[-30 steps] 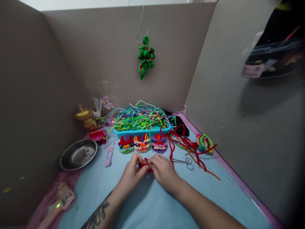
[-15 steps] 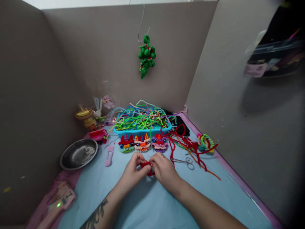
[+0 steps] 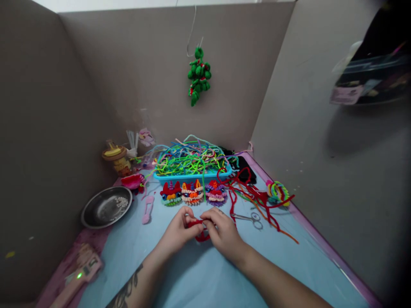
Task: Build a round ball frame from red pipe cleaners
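Between my hands is a red pipe cleaner (image 3: pixel 202 236), bent into a loop that hangs below my fingertips. My left hand (image 3: pixel 181 226) pinches its left part between thumb and fingers. Close beside it, my right hand (image 3: pixel 222 229) pinches the right part; the fingers partly hide the red piece. Just beyond my hands stand three colourful beast-head figures in a row: a red and green one (image 3: pixel 171 193), an orange and cream one (image 3: pixel 192 192) and a purple and red one (image 3: pixel 215 193). Small scissors (image 3: pixel 250 219) lie to the right of my right hand.
A blue basket (image 3: pixel 192 176) heaped with pipe cleaners stands at the back. Loose red and orange pipe cleaners (image 3: pixel 260 194) lie at right. On the left are a metal bowl (image 3: pixel 105 209), a pink clip (image 3: pixel 147 210) and a pink glue gun (image 3: pixel 80 273). Grey panels surround the table.
Both hands keep their pinch on the red pipe cleaner. Its loop now hangs slightly lower and shows more clearly below the fingers. The view has shifted slightly.
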A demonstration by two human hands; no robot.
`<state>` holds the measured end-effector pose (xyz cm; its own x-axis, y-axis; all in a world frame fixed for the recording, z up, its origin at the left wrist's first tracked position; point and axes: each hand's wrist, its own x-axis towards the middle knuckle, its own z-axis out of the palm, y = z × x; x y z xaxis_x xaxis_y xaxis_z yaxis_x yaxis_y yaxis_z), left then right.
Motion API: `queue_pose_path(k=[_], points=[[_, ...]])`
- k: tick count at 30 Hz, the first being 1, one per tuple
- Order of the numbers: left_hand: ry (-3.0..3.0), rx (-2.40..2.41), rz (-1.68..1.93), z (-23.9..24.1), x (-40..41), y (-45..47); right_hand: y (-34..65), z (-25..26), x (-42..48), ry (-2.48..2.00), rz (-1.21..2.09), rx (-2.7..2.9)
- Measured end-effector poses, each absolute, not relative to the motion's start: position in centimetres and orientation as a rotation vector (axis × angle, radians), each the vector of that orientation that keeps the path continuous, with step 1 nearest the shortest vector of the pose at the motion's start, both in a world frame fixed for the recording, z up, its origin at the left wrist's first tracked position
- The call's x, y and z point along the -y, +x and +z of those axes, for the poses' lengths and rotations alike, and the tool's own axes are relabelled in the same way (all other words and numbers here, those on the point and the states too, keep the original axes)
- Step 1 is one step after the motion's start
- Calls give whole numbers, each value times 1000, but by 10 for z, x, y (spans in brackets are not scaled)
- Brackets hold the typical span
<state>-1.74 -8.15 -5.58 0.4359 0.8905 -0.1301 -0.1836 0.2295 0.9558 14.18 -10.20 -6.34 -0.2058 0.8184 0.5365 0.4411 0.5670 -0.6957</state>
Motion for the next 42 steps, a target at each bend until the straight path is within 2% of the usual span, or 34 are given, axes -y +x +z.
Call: queue_pose_path(k=[15, 33, 42], points=[[1104, -824, 849, -59, 80, -20, 140, -61, 100, -1104, 615, 1862], [1540, -1108, 886, -54, 87, -16, 140, -60, 94, -1188, 926, 1781], [1636, -1169, 889, -60, 89, -16, 137, -63, 93, -1294, 883, 1743]])
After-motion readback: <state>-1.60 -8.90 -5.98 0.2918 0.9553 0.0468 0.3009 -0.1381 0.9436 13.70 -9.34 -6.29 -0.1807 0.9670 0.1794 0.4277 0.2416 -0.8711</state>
